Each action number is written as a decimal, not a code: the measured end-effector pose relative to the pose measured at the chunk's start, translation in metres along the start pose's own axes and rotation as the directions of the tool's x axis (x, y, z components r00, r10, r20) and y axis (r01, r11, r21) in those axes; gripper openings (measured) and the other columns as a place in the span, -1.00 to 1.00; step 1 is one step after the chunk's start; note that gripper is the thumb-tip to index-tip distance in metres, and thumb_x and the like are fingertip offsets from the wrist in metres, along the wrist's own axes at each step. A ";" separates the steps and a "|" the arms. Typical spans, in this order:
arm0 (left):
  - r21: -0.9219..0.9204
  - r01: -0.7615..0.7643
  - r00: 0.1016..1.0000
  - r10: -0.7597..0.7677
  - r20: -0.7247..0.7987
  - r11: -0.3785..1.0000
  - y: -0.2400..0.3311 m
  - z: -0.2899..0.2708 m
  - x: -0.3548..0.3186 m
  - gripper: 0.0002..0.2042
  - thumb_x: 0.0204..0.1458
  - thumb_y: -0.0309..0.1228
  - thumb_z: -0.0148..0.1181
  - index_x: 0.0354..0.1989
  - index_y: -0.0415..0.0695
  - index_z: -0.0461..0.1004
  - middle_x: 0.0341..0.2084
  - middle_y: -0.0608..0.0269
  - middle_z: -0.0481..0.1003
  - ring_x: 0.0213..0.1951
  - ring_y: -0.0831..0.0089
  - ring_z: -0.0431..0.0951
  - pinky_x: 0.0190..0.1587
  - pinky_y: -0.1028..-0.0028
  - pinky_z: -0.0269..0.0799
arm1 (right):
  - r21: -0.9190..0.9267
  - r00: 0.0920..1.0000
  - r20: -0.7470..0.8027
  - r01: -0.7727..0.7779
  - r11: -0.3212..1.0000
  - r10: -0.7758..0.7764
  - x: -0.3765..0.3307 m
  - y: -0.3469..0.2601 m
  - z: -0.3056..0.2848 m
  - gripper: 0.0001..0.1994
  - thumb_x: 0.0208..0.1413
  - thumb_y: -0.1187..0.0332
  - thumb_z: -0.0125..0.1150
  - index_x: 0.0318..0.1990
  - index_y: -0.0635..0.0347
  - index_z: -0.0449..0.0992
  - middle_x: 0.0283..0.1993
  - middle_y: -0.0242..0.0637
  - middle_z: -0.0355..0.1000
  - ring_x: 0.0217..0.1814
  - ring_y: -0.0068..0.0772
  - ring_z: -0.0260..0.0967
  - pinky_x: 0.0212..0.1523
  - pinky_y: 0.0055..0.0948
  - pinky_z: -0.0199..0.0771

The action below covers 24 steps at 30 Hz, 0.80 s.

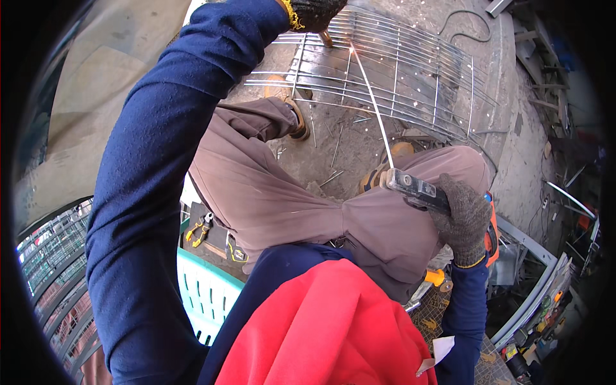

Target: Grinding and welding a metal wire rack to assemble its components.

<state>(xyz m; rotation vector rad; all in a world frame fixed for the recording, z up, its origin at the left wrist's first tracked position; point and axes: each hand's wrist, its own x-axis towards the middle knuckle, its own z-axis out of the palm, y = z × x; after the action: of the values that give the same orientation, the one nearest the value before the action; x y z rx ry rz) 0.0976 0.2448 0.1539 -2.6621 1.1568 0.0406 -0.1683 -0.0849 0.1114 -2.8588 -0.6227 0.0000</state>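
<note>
While the right hand (pixel 463 221) is clenching the electrode holder (pixel 416 188) and the left hand (pixel 313 13) is hiding its grip, the wire grid (pixel 396 70) near the shoes (pixel 299 120) is looking largely assembled, remaining welds unclear.

silver wire grid (pixel 396 63), flat | pale rod (pixel 372 106), tip glowing at grid | black holder (pixel 415 188), tilted

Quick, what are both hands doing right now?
Left hand: partly cut off; cannot tell if it holds anything.
Right hand: closed, holding a black clamp with a rod.
</note>
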 end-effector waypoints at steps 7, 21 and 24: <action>-0.010 -0.002 1.000 0.002 -0.020 1.000 0.003 -0.007 -0.004 -0.81 -0.17 -0.32 0.21 -0.51 -0.19 0.62 -0.56 -0.06 0.55 -0.43 0.00 0.60 -0.32 0.16 0.50 | -0.001 1.000 0.012 -0.007 1.000 0.007 0.001 0.000 -0.001 -0.45 -0.19 0.19 0.39 0.07 0.02 0.51 -0.21 -0.31 0.55 -0.22 -0.22 0.53 -0.23 -0.23 0.50; -0.012 0.024 1.000 -0.024 0.016 1.000 0.002 -0.003 0.000 -0.83 -0.16 -0.35 0.20 -0.50 -0.19 0.62 -0.55 -0.07 0.56 -0.43 0.01 0.60 -0.31 0.17 0.50 | -0.019 0.999 0.041 -0.012 1.000 0.013 0.004 -0.002 0.000 -0.50 -0.18 0.18 0.40 0.02 0.01 0.53 -0.20 -0.29 0.55 -0.20 -0.21 0.52 -0.21 -0.22 0.50; -0.019 0.031 0.999 -0.030 0.042 0.999 0.003 -0.006 0.000 -0.82 -0.16 -0.35 0.20 -0.50 -0.19 0.62 -0.55 -0.07 0.55 -0.43 0.01 0.60 -0.32 0.17 0.49 | -0.011 0.999 0.040 -0.013 1.000 0.013 0.004 -0.002 0.000 -0.50 -0.18 0.18 0.40 0.00 0.01 0.53 -0.19 -0.29 0.55 -0.20 -0.21 0.53 -0.21 -0.22 0.50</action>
<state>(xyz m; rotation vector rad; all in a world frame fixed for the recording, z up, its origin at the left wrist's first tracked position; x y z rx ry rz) 0.0949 0.2418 0.1597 -2.6817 1.1079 0.1024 -0.1654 -0.0819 0.1121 -2.8799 -0.6134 0.0564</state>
